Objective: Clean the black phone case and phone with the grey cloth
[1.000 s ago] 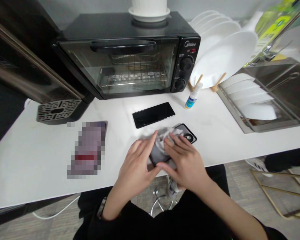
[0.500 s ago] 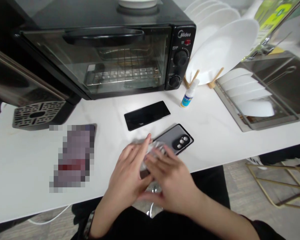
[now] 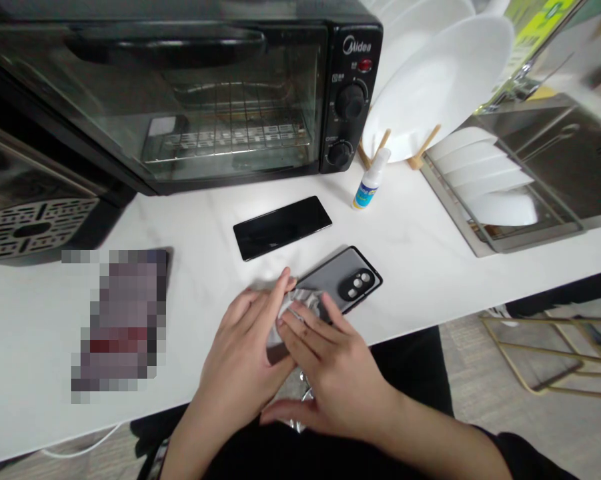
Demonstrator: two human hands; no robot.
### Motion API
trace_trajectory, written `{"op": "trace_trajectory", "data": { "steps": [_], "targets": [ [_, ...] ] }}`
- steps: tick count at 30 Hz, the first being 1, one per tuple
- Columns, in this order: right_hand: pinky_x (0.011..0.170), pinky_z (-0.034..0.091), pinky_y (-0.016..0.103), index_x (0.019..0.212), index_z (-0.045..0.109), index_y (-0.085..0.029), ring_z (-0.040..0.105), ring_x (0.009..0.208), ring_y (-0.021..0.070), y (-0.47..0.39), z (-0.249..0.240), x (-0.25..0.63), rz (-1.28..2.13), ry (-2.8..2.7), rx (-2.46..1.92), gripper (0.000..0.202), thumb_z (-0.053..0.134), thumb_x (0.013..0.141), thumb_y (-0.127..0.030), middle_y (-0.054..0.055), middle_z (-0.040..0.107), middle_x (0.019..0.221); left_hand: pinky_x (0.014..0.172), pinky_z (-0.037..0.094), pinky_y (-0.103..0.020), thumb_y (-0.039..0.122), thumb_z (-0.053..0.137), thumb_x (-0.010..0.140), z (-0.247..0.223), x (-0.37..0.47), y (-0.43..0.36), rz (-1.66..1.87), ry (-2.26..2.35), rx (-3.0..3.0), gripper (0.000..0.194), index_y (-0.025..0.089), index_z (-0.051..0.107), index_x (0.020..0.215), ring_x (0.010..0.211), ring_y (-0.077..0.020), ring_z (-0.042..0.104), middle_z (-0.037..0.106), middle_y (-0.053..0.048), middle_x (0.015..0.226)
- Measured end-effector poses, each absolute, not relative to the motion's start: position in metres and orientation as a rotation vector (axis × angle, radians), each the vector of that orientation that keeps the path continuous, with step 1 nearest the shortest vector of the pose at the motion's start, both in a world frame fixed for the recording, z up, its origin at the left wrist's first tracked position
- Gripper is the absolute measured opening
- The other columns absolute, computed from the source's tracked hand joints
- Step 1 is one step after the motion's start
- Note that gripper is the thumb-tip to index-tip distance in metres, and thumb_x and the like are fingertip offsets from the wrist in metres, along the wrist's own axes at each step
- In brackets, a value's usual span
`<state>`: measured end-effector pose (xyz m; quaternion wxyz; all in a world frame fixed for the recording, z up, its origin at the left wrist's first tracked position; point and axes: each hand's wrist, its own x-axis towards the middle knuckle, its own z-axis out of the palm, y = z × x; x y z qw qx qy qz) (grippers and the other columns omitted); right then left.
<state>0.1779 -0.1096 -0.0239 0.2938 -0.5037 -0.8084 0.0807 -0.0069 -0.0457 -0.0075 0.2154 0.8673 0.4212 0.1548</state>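
Note:
A phone case (image 3: 325, 279) with a black rim and a grey, see-through-looking back lies at the counter's front edge, its camera cut-outs towards the right. My left hand (image 3: 243, 343) grips the case along its left end. With my right hand (image 3: 337, 363) I press a crumpled white wipe (image 3: 305, 297) against the case, fingers bent over it; whether it is tissue or cloth I cannot tell. Part of the case is hidden under both hands. Just behind it a black phone (image 3: 283, 228) lies flat, screen up, touched by neither hand.
A small white spray bottle (image 3: 369, 183) stands near the toaster oven (image 3: 353, 143). White plates (image 3: 440, 87) stand in a wooden rack, with bowls (image 3: 500, 200) by the sink. A blurred-out flat item (image 3: 125, 307) lies on the left of the white counter (image 3: 195, 280).
The view has shifted slightly, so the counter items sit further left. My right fingers have moved a little over the wipe, more of which shows; both hands stay on the case.

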Motion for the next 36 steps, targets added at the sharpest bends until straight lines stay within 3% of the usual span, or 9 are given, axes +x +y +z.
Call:
{"op": "trace_trajectory", "data": {
  "steps": [5,8,11,15,19,23,26,30,36],
  "targets": [
    [0.137,0.007,0.048,0.138,0.067,-0.017,0.062,0.139,0.0234,-0.113,-0.011,0.214,0.265,-2.242,-1.354,0.053,0.055,0.105,-0.057,0.007,0.073,0.14,0.112,0.045,-0.05,0.049,0.075,0.092,-0.007,-0.007,-0.048,0.46,1.206,2.376,0.105,0.032,0.008,0.171,0.129,-0.0322,0.056,0.062,-0.007,0.151],
    [0.136,0.009,0.055,0.141,0.064,-0.016,0.065,0.136,0.0273,-0.101,-0.004,0.244,0.056,-2.156,-1.619,0.051,0.051,0.108,-0.053,0.01,0.07,0.144,0.114,0.044,-0.051,0.054,0.076,0.091,-0.004,-0.005,-0.047,0.435,1.199,2.363,0.108,0.033,0.006,0.171,0.131,-0.0325,0.055,0.062,-0.007,0.152],
    [0.133,0.014,0.063,0.141,0.064,-0.011,0.059,0.142,0.0342,-0.095,-0.01,0.224,0.02,-2.103,-1.69,0.06,0.052,0.106,-0.058,0.016,0.067,0.146,0.114,0.044,-0.05,0.054,0.073,0.093,-0.003,-0.005,-0.047,0.423,1.184,2.37,0.106,0.031,0.006,0.171,0.131,-0.0325,0.055,0.061,-0.008,0.153],
    [0.135,0.021,0.052,0.139,0.065,-0.007,0.055,0.147,0.0293,-0.11,-0.017,0.176,0.247,-2.221,-1.353,0.065,0.057,0.102,-0.06,0.015,0.067,0.146,0.11,0.046,-0.047,0.043,0.069,0.096,-0.004,-0.007,-0.05,0.435,1.217,2.386,0.098,0.027,0.008,0.172,0.127,-0.0314,0.057,0.062,-0.01,0.151],
    [0.136,0.016,0.051,0.137,0.067,-0.017,0.064,0.137,0.0237,-0.117,-0.008,0.202,0.317,-2.26,-1.334,0.048,0.059,0.105,-0.052,0.006,0.073,0.14,0.11,0.045,-0.048,0.049,0.073,0.093,-0.003,-0.007,-0.05,0.429,1.236,2.365,0.104,0.029,0.008,0.171,0.125,-0.0318,0.058,0.063,-0.009,0.15],
    [0.134,0.014,0.063,0.147,0.062,-0.024,0.067,0.133,0.0305,-0.103,0.0,0.244,0.106,-2.144,-1.682,0.048,0.051,0.108,-0.05,0.007,0.07,0.143,0.113,0.043,-0.051,0.058,0.073,0.092,-0.002,-0.006,-0.048,0.4,1.226,2.349,0.107,0.032,0.006,0.171,0.128,-0.0328,0.056,0.061,-0.008,0.153],
    [0.134,0.009,0.064,0.149,0.06,-0.018,0.057,0.144,0.034,-0.097,-0.004,0.225,0.1,-2.134,-1.729,0.057,0.049,0.107,-0.056,0.011,0.066,0.149,0.114,0.043,-0.051,0.059,0.071,0.093,-0.003,-0.007,-0.047,0.396,1.208,2.358,0.106,0.032,0.006,0.171,0.128,-0.0328,0.056,0.062,-0.007,0.152],
    [0.137,0.007,0.05,0.141,0.065,-0.009,0.053,0.148,0.0285,-0.112,-0.007,0.179,0.286,-2.271,-1.394,0.065,0.052,0.104,-0.061,0.013,0.064,0.15,0.113,0.045,-0.049,0.05,0.069,0.096,-0.004,-0.008,-0.048,0.393,1.214,2.37,0.1,0.03,0.007,0.172,0.127,-0.0319,0.057,0.062,-0.007,0.152],
    [0.136,0.0,0.059,0.145,0.063,-0.024,0.065,0.136,0.0282,-0.119,0.005,0.232,0.231,-2.218,-1.605,0.045,0.056,0.107,-0.047,0.005,0.069,0.145,0.116,0.043,-0.052,0.055,0.073,0.092,-0.003,-0.006,-0.048,0.362,1.217,2.346,0.104,0.032,0.009,0.171,0.13,-0.0327,0.056,0.062,-0.006,0.153]
  ]
}}
